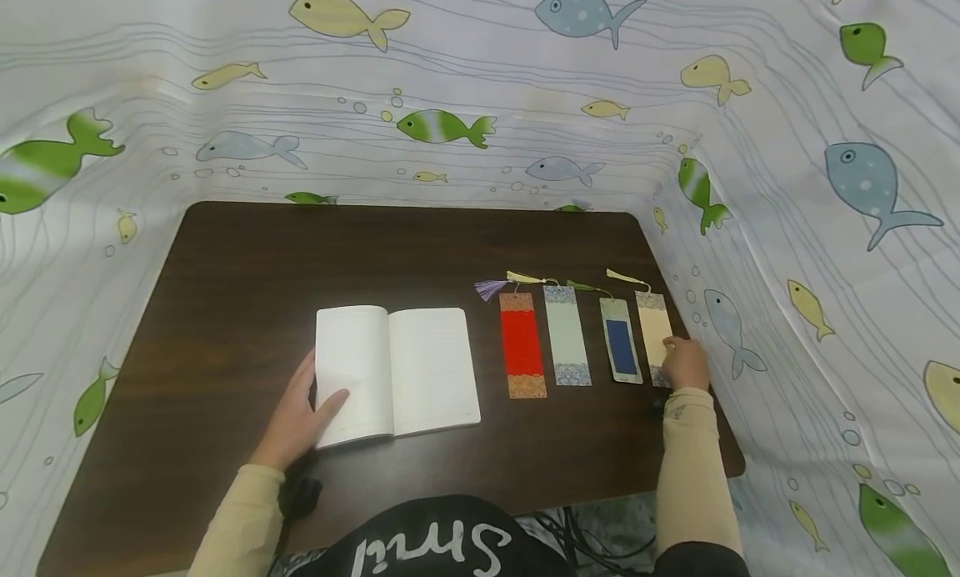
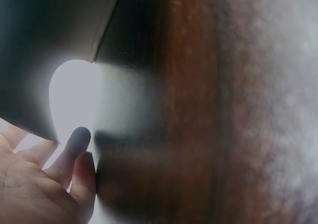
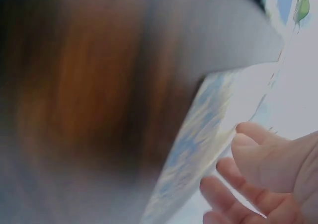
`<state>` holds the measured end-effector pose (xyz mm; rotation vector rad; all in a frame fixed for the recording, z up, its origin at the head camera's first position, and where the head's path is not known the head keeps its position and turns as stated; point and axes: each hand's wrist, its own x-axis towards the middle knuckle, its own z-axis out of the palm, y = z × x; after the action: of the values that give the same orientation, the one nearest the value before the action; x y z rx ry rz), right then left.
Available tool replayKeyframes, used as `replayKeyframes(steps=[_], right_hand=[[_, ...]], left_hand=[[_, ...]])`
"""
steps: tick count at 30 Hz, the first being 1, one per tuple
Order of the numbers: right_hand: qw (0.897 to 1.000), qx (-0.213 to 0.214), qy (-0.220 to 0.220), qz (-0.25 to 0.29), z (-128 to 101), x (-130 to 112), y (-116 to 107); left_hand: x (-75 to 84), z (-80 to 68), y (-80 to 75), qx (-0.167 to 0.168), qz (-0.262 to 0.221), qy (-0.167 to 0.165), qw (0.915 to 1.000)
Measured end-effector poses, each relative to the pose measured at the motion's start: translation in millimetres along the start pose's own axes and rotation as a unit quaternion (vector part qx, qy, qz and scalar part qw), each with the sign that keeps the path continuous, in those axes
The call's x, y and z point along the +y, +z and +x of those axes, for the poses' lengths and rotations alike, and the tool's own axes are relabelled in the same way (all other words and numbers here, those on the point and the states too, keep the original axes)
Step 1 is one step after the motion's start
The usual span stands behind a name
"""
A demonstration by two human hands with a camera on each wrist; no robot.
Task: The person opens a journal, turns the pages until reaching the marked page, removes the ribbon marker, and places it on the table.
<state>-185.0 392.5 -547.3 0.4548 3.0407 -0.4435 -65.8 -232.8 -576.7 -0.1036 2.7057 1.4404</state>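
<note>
An open notebook (image 1: 433,368) with blank pages lies left of centre in the head view. My left hand (image 1: 302,414) holds its left edge, the thumb on the page and the other fingers along the side; part of these fingers is hidden behind a dark surface in the left wrist view. At the far right of a row, a cream bookmark (image 1: 652,317) with a patterned end has my right hand (image 1: 686,363) at its right edge. Thumb and forefinger pinch that edge in the right wrist view, with the remaining fingers (image 3: 221,194) loosely bent below.
Left of the cream bookmark lie a bookmark with a blue panel (image 1: 621,346), a pale green bookmark (image 1: 567,335) and a red bookmark (image 1: 522,343), all tasselled. The dark wooden table (image 1: 225,310) is enclosed by a fish-patterned cloth (image 1: 465,68). Cables (image 1: 577,539) show below its front edge.
</note>
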Motion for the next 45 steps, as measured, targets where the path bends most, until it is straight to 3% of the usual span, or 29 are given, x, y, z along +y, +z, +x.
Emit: replayKeyframes(steps=[4, 7, 10, 12, 16, 21, 24, 30, 39, 45], right_hand=[[0.993, 0.09, -0.039, -0.06, -11.6, -23.8, 4.4], [0.975, 0.17, -0.121, -0.07, -19.5, -52.5, 15.8], [0.958, 0.184, -0.214, -0.055, -29.9, -93.8, 28.5], [0.951, 0.155, -0.264, -0.037, -40.1, -125.6, 36.5], [0.942, 0.032, -0.333, 0.015, -68.8, -187.9, 49.9], [0.905, -0.111, -0.408, 0.052, -105.3, -236.2, 65.6], [0.89, -0.162, -0.425, 0.033, -120.2, -245.8, 72.9], [0.88, -0.173, -0.44, -0.035, -129.4, -246.0, 83.7], [0.878, -0.134, -0.456, -0.048, -129.0, -244.5, 89.9], [0.882, -0.133, -0.448, -0.054, -130.4, -243.1, 89.8]], left_hand=[[0.9, 0.4, 1.4, 0.003, -0.003, 0.006, 1.0], [0.8, 0.7, 2.3, 0.005, -0.004, 0.01, 0.9999], [0.2, 0.9, 3.4, 0.008, -0.005, 0.013, 0.9999], [0.3, 0.5, 3.8, 0.012, -0.007, 0.018, 0.9997], [1.5, -0.2, 3.5, 0.016, -0.01, 0.022, 0.9996], [3.4, -0.9, 1.2, 0.015, -0.009, 0.011, 0.9998], [4.3, -1.0, 0.7, 0.014, -0.005, 0.01, 0.9998], [5.7, -2.7, -0.5, 0.015, -0.006, 0.014, 0.9998], [9.5, -2.1, -2.4, 0.019, -0.006, 0.031, 0.9993], [24.6, -3.9, -5.0, 0.02, -0.039, 0.039, 0.9983]])
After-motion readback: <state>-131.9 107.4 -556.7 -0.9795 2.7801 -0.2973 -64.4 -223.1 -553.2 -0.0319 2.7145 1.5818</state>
